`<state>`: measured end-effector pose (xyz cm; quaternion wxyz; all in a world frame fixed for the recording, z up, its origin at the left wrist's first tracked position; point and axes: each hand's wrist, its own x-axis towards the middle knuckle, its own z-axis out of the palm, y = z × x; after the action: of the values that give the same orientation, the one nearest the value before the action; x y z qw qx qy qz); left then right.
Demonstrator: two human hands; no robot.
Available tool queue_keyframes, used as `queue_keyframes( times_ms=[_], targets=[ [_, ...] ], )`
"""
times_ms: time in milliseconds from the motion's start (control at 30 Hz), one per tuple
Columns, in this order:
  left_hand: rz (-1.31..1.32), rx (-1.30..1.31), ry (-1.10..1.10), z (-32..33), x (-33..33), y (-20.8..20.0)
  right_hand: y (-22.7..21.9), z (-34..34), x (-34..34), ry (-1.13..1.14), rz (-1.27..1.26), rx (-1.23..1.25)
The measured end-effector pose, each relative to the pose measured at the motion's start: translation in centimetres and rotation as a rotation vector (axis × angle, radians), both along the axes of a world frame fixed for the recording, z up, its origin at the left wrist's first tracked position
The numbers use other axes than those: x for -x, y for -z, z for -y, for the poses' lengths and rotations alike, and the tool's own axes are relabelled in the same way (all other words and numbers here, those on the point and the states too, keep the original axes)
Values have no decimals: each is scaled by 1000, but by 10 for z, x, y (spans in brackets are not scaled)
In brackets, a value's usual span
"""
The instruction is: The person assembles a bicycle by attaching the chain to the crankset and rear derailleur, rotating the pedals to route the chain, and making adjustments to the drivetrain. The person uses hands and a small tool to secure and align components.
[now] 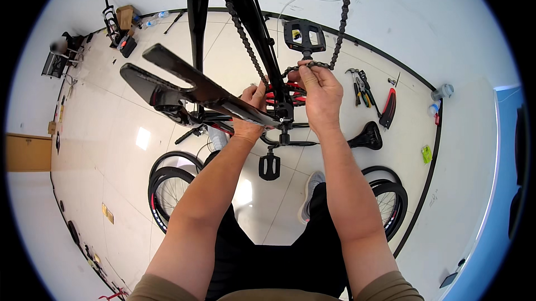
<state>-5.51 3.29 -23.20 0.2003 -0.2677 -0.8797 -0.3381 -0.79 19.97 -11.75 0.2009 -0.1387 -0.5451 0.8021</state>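
A black bicycle frame (237, 13) stands before me, its two-pronged dropout end (162, 61) pointing toward the left. A bicycle chain (245, 39) hangs down along the frame tube, and another run of it drops at the right and bends toward the crank. My right hand (322, 97) pinches that bent run between thumb and fingers, just below a black pedal (304, 36). Beside the red chainring (293, 94), my left hand (251, 106) closes on the chain's left run; the frame partly hides its fingers. A second pedal (269, 167) hangs below the crank.
Wheels (170, 189) lie on the floor at left, with another wheel (389, 200) at right. Right of the frame are a black saddle (367, 136), a red-and-black fender (388, 108) and several hand tools (362, 89). A cardboard box (127, 16) sits by the far-left wall.
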Motion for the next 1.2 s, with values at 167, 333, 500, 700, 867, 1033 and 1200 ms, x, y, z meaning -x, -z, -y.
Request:
queue_keyframes(
  times_ms=[167,333,500,700,867,1033,1200],
  targets=[
    [-4,36,-18,-3,-3,-4,-12,-9,-3,-77,-11,-55],
    [14,60,-63,-4,-6,-9,-32,-15,-1,-207,11,-235],
    [45,88,-92,-5,-7,-12,-56,-25,0,-269,95,-323],
    [-59,113,-75,0,-5,-7,-52,-36,-3,-205,198,-261],
    [-44,125,-73,-3,-6,-11,-37,-44,-6,-220,253,-239],
    [11,63,-59,-2,-7,-6,-17,-47,-8,-222,308,-246],
    [-50,101,-102,-6,-10,-13,-8,-54,-9,-228,387,-536]
  ],
)
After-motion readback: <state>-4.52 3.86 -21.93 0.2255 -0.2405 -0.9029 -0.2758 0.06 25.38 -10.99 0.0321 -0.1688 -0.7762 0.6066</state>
